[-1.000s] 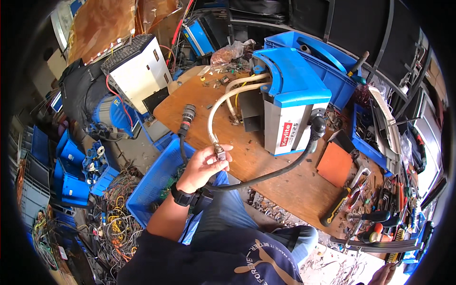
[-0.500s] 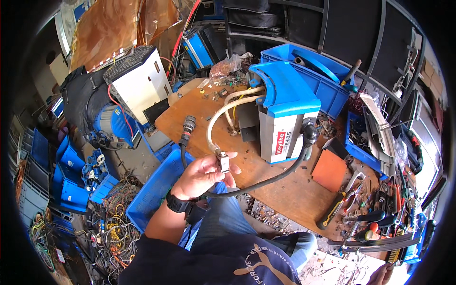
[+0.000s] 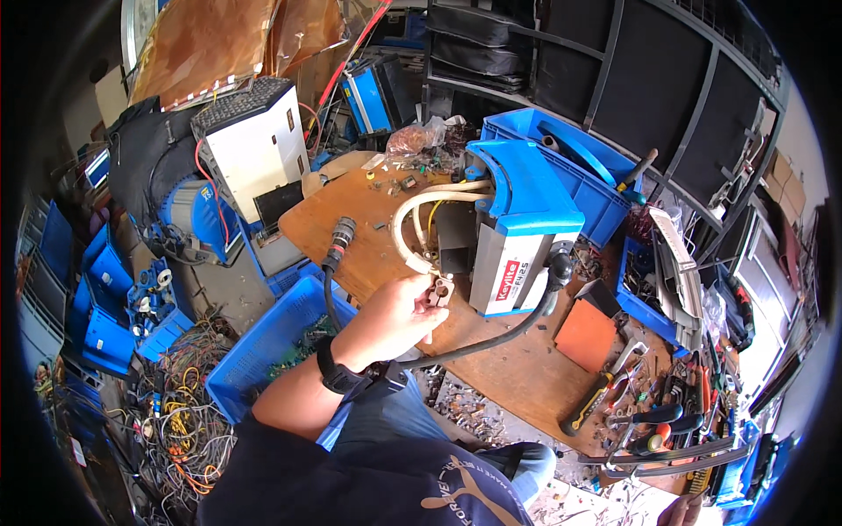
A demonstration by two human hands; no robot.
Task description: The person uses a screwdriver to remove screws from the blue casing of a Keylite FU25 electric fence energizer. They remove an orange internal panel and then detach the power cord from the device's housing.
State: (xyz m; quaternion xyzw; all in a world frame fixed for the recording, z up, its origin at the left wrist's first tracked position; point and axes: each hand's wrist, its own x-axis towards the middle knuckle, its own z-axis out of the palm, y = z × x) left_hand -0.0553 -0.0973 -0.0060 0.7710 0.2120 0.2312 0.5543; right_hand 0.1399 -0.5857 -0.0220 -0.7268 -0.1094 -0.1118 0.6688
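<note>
My left hand (image 3: 395, 317), with a dark watch on its wrist, pinches a small metal fitting (image 3: 441, 292) with round holes. The fitting is at the end of a cream-coloured hose or cable (image 3: 402, 230), which loops back to a blue-and-silver equipment housing (image 3: 517, 230) standing on the wooden table. Below this hand a thick black cable (image 3: 491, 343) runs from the housing and past my wrist. A black-and-grey cylindrical connector (image 3: 340, 235) lies to the left on the tabletop. At the bottom right edge only part of my right hand (image 3: 681, 510) shows; what it holds is hidden.
Hand tools, among them a yellow-and-black handled one (image 3: 586, 405), crowd the table's right end beside an orange plate (image 3: 585, 336). A blue crate (image 3: 241, 368) stands left of my forearm. Tangled wires (image 3: 180, 421) cover the floor at left. Blue bins (image 3: 605, 197) sit behind the housing.
My left hand has moved slightly right and turned over, so the fitting's holes now show and the back of the hand faces up. The whole view has shifted a little.
</note>
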